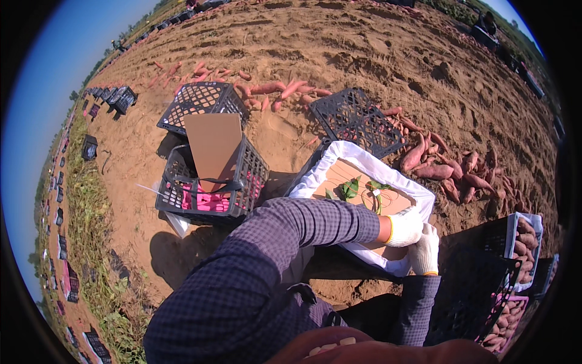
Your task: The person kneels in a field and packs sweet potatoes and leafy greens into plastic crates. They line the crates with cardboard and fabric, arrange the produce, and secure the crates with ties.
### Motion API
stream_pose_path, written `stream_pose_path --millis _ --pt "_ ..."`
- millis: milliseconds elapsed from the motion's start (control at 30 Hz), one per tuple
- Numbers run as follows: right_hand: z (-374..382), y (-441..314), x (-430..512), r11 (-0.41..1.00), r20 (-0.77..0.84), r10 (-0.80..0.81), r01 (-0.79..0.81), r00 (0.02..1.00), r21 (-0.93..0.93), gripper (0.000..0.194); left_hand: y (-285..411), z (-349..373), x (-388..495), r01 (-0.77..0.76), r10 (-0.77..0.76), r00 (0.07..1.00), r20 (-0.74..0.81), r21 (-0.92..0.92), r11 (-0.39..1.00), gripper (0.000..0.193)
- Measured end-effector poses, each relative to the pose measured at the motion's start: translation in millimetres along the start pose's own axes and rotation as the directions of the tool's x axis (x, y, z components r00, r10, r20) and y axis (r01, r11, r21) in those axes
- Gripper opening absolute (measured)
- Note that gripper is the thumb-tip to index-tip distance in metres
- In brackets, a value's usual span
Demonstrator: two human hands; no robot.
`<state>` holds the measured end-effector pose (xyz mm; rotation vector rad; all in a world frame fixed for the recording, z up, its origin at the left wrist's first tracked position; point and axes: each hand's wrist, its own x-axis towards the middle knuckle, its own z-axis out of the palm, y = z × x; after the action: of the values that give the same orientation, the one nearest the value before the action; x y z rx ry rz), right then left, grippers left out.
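Observation:
Both hands wear white knit gloves and meet at the near right corner of a black plastic crate with a white fabric liner [386,157]. My left hand [403,227] is over the inner edge, fingers bent and partly hidden. Beside it, touching, my right hand [424,250] is at the liner's outer rim. Whether either glove pinches the liner cannot be told. A brown cardboard sheet [336,172] lies inside the liner. Green leaves [350,188] and thin looped stems or cords rest on the cardboard.
A black crate with pink lining [207,200] and upright cardboard [213,145] stands left, another crate [193,102] behind it. A black lattice lid or crate [357,120] lies beyond the lined one. Sweet potatoes [434,172] lie on soil; filled crates [525,250] stand right.

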<state>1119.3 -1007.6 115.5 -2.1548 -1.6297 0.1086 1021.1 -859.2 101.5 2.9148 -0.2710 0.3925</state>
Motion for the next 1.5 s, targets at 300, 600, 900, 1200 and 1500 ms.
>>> stream_pose_path --millis 300,600,900,1200,1500 --pt "-2.1 -9.5 4.8 0.996 0.070 0.041 -0.036 0.997 -0.076 0.025 2.5 -13.8 -0.7 0.057 -0.063 0.993 0.096 0.065 0.996 0.019" --pt "0.0 -9.1 4.7 0.997 -0.038 0.056 -0.058 0.998 -0.054 0.012 -10.1 -40.3 -1.3 0.147 -0.132 0.988 -0.076 0.255 0.956 0.021" --pt "-7.5 -44.2 20.5 0.990 -0.311 -0.079 0.111 0.947 0.086 0.027 -39.6 -91.9 -10.0 0.235 -0.239 0.970 -0.039 -0.087 0.968 0.021" --pt "1.4 -36.4 25.9 0.979 -0.278 -0.092 0.137 0.956 0.149 0.019 -39.2 -131.3 -12.9 0.317 -0.273 0.925 0.266 -0.139 0.938 0.028" --pt "34.3 -45.3 28.6 0.874 -0.118 0.099 -0.030 0.988 0.485 0.019 -59.6 -142.2 -31.6 0.252 -0.181 0.932 0.315 -0.202 0.946 0.026"
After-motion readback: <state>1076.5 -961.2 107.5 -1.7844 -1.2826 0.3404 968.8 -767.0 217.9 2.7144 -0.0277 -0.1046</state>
